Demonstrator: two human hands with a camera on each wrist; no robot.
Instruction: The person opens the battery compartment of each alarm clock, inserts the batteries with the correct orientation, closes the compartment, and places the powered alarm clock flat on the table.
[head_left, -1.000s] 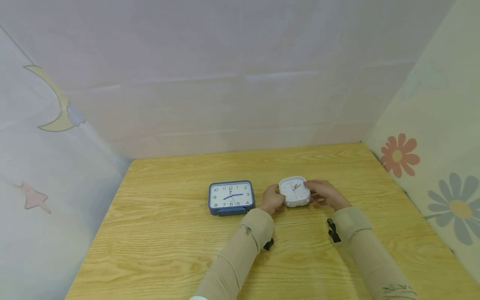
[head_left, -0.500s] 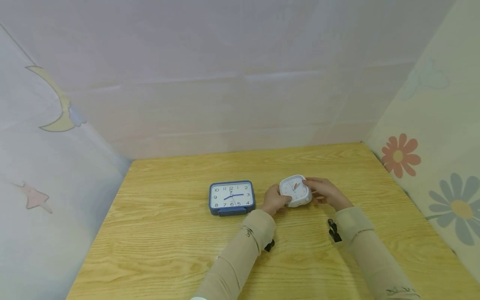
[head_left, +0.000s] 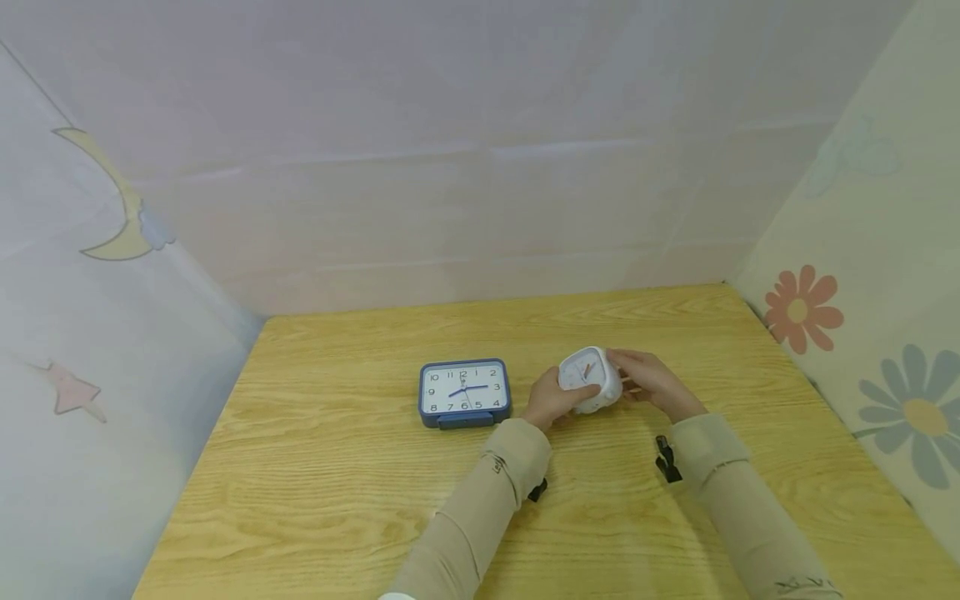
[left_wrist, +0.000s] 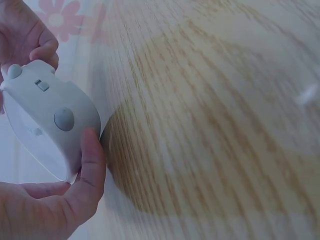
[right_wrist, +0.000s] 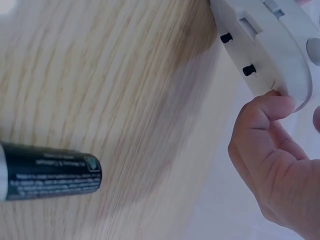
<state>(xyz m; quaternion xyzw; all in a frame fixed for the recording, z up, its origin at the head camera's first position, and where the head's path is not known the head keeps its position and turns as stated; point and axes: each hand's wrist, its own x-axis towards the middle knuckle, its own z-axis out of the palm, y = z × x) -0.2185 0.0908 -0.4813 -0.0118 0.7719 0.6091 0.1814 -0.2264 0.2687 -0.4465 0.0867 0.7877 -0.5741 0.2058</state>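
A small white alarm clock (head_left: 590, 372) with orange hands is tilted up between the two hands. My left hand (head_left: 549, 400) grips its left and lower edge, thumb across the front and a finger along the side. At the other side, my right hand (head_left: 654, 385) holds the edge with curled fingers. The left wrist view shows round feet on the underside of the clock (left_wrist: 64, 102). Black knobs stand out on the back of the clock (right_wrist: 265, 55) in the right wrist view, where a fingertip presses the rim.
A blue rectangular alarm clock (head_left: 463, 393) lies face up on the wooden table (head_left: 337, 483), left of the left hand. A dark cylinder with printed text, like a battery (right_wrist: 52, 171), appears in the right wrist view. Printed cloth walls border the table.
The white clock has been tipped up and turned, so its face leans left and its right side shows. The left thumb has moved further across its front. The blue clock stays put.
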